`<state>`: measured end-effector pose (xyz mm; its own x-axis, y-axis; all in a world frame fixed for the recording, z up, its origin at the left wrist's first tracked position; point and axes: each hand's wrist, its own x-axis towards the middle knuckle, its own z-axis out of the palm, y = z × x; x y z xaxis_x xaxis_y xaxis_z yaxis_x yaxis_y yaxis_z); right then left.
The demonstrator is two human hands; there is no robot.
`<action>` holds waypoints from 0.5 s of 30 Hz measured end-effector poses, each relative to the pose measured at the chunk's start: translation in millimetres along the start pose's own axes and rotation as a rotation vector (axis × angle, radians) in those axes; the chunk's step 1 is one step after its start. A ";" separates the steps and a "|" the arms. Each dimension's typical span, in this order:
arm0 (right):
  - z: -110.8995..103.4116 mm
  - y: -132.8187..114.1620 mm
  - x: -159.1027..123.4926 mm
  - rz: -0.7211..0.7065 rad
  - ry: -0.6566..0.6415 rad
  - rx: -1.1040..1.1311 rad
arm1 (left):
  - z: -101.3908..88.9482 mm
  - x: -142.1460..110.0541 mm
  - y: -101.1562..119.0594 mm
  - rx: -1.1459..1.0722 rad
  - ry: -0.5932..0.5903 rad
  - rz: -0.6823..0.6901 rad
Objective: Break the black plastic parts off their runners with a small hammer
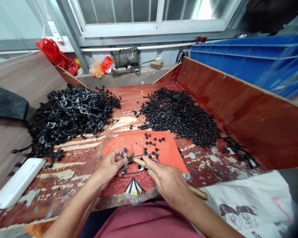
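Note:
My left hand (113, 163) pinches a small black part with a round end (124, 151) between thumb and fingers, over the orange cloth (175, 153). My right hand (169, 181) is closed around the wooden handle of a small hammer (200, 192). The hammer's small dark head is close to my left fingertips; whether it touches the part, I cannot tell. Several loose black round-headed studs (147, 143) lie scattered on the cloth beyond my hands. Other pieces beneath my fingers are partly hidden.
A heap of black strap-like parts (74, 110) lies at left, and a heap of small black pieces (178, 115) at right. The worn red table (129, 91) has wooden side boards (228, 96). A white case (17, 181) lies at left; a blue crate (238, 61) stands behind the right board.

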<state>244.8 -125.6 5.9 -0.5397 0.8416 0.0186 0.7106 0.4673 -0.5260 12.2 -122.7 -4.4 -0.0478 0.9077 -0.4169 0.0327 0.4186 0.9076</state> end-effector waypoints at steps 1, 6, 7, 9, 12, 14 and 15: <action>-0.3 0.1 0.2 0.003 -0.002 -0.005 | -0.5 -0.9 1.5 -0.012 -0.007 -0.004; -9.7 0.7 2.6 0.003 -0.005 0.037 | -0.3 -2.1 2.0 -0.023 0.026 -0.006; -13.3 0.5 2.4 0.004 -0.005 0.049 | 0.2 -1.9 1.4 -0.025 0.040 -0.006; -20.7 -0.7 0.6 0.003 0.011 0.072 | 0.8 -1.5 0.2 -0.026 0.059 -0.008; -25.9 -3.4 -3.6 -0.047 0.106 0.114 | -0.4 -0.1 -1.2 -0.031 0.051 -0.007; -23.1 -4.6 -4.6 -0.091 0.136 0.088 | -1.8 1.1 -1.5 -0.040 0.032 -0.004; -20.6 -4.8 -4.2 -0.090 0.119 0.048 | -2.4 1.6 -1.3 -0.042 0.025 -0.006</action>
<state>253.0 -125.8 25.8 -0.5411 0.8243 0.1666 0.6376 0.5313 -0.5578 9.7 -121.9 -6.1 -0.0729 0.9040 -0.4212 -0.0094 0.4217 0.9067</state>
